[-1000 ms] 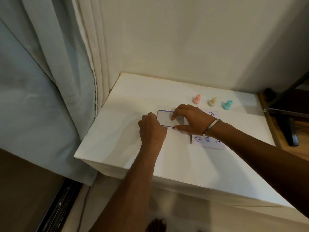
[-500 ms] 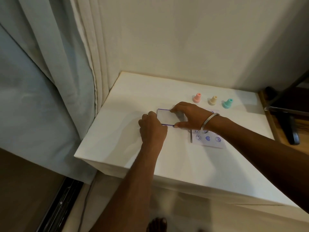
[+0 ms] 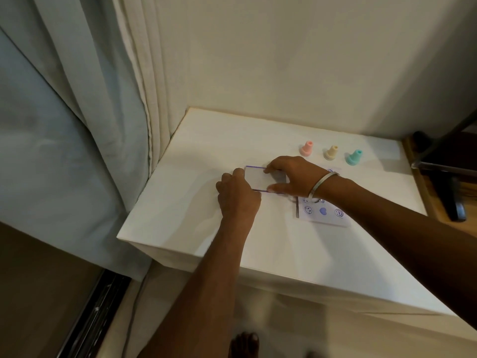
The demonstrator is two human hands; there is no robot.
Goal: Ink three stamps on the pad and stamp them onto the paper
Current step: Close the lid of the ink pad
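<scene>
The ink pad (image 3: 259, 178), a flat clear-lidded case with purple edges, lies on the white table (image 3: 284, 241). My left hand (image 3: 238, 196) grips its near left end with curled fingers. My right hand (image 3: 294, 175) pinches its right part, fingers on the far edge and thumb on the near edge. Three stamps stand in a row behind: pink (image 3: 307, 148), cream (image 3: 331, 152) and teal (image 3: 353, 157). The paper (image 3: 324, 213), printed with purple smileys and a heart, lies to the right, partly under my right wrist.
A curtain (image 3: 77, 125) hangs at the table's left and a wall stands behind it. Dark furniture legs (image 3: 451, 192) are on the floor at the right. A foot (image 3: 244, 344) shows below the table's near edge.
My right hand has shifted left off the paper, so more of the stamped prints show. Its fingers moved from the lid's top to its edges. The left hand stays put.
</scene>
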